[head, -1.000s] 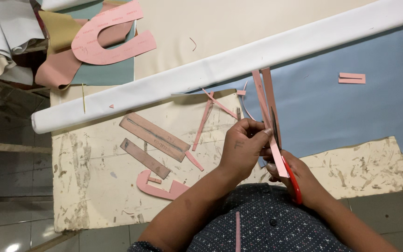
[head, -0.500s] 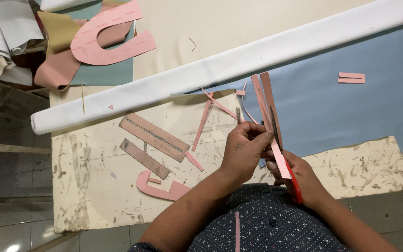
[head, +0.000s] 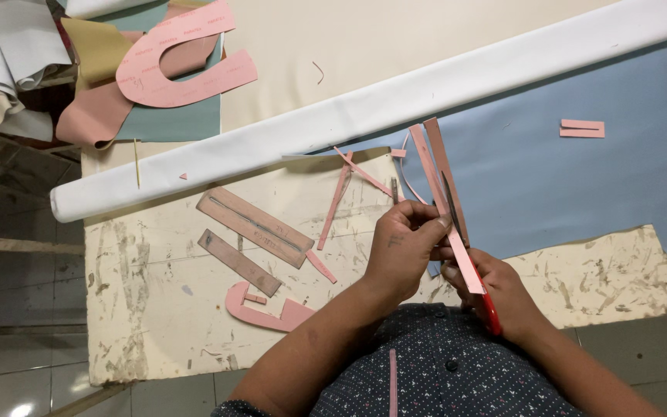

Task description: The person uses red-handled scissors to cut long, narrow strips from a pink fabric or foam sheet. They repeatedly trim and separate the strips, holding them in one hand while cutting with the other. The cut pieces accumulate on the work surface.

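My left hand (head: 404,245) pinches a long pink strip (head: 435,166) that stands up and away from me, split along its length into two narrow bands. My right hand (head: 496,289) grips red-handled scissors (head: 490,309), whose dark blades (head: 449,202) lie in the split of the strip. Both hands are close together over the scuffed cream board (head: 156,309), just in front of my dotted dark shirt (head: 441,371).
A long white fabric roll (head: 333,123) crosses the table diagonally. Blue sheet (head: 580,185) lies at right with a small pink offcut (head: 582,128). Brownish pink strips (head: 252,225) and a pink curved piece (head: 268,313) lie left of my hands. A pink U-shaped pattern (head: 179,66) tops a pile at upper left.
The scissors' blades have crept slightly further up the strip. The hands stay in nearly the same place.
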Available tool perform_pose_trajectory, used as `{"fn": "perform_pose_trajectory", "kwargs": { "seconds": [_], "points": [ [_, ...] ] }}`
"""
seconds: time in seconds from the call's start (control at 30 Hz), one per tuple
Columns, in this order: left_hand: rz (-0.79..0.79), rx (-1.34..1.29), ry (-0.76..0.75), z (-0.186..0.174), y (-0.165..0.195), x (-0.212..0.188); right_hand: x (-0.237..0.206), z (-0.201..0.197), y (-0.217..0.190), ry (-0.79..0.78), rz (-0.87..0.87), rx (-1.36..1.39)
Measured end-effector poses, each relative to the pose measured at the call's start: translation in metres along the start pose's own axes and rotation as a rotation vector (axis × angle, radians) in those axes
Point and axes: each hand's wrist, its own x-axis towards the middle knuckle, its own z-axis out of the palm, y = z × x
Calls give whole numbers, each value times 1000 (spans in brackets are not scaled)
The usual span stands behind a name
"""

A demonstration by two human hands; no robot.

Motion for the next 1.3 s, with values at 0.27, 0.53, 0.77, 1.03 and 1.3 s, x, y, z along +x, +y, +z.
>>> {"fn": "perform_pose_trajectory", "kwargs": {
  "seconds": [0.27, 0.53, 0.77, 1.03, 1.3],
  "points": [
    [-15, -12, -4, 0, 1, 1, -4, -1, -7, 5, 46, -9],
    [124, 31, 37, -10, 4, 13, 11, -11, 13, -105, 77, -69],
    [292, 83, 112, -42, 25, 26, 16, -71, 44, -364, 34, -189],
    [179, 152, 81, -38, 19, 22, 17, -57, 37, -284, 90, -105],
    [22, 41, -82, -23, 6, 7, 17, -20, 7, 20, -126, 188]
  ]
}}
